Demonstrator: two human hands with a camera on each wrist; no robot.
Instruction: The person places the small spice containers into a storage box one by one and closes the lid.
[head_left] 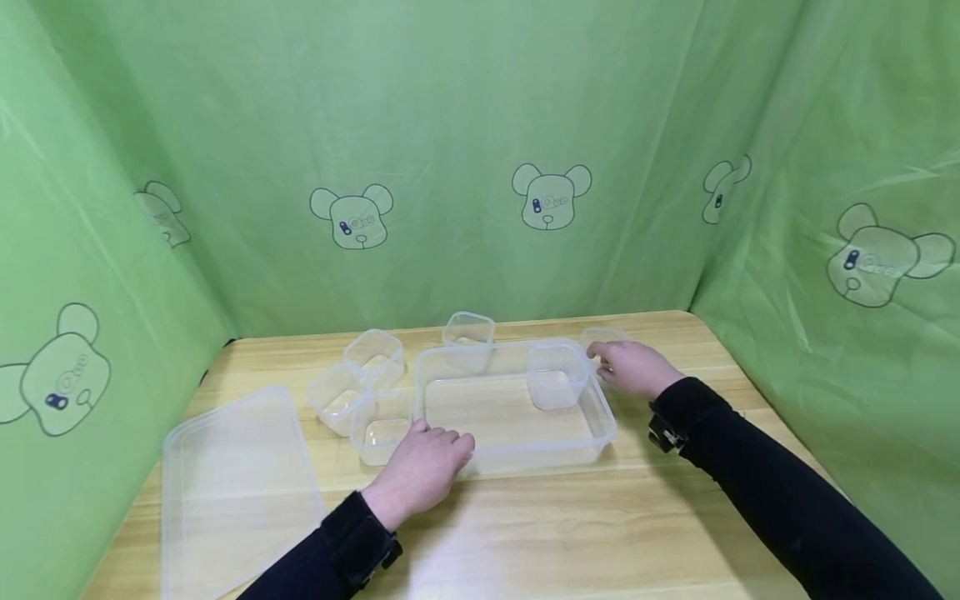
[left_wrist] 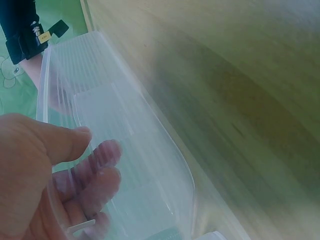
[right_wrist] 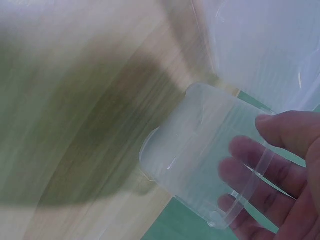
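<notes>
A large clear plastic box [head_left: 525,457] stands uncovered on the wooden table. My left hand [head_left: 423,465] grips its near wall toward the left corner; in the left wrist view the thumb is on the outer face and the curled fingers [left_wrist: 102,187] show through the plastic. Inside the box, at the back right, is a small clear container [head_left: 553,392]. Just beyond the right wall, my right hand [head_left: 636,367] holds another small container [right_wrist: 195,145] by its rim, the thumb on one side of the wall and the fingers seen through it.
Left of the box are several small clear containers [head_left: 375,354], grouped close together. One more container [head_left: 467,325] stands behind the box. A flat clear lid [head_left: 236,492] lies at the table's left. Green curtains [head_left: 450,275] enclose the back and sides of the table [head_left: 570,533].
</notes>
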